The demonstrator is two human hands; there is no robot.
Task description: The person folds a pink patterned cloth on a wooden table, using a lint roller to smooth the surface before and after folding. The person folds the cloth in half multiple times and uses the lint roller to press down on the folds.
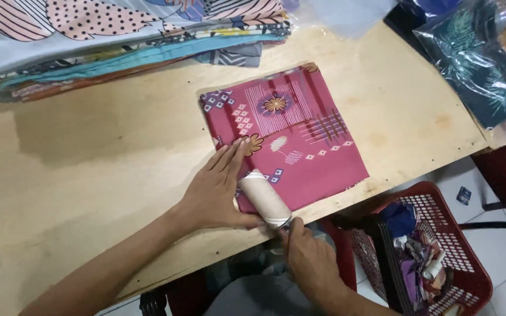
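Observation:
A folded pink patterned cloth point(300, 129) lies flat on the wooden table point(89, 175). My left hand point(218, 187) presses flat on the cloth's near left corner, fingers spread and pointing away from me. A beige lint roller point(263, 199) rests on the cloth's near edge, right beside my left thumb. My right hand point(306, 257) grips the roller's handle at the table's front edge, below the cloth.
A stack of folded patterned fabrics point(118, 41) sits at the table's far left. Dark fabric in clear plastic bags point(481, 64) lies at the far right. A red plastic basket point(440, 251) with cloth scraps stands on the tiled floor to the right.

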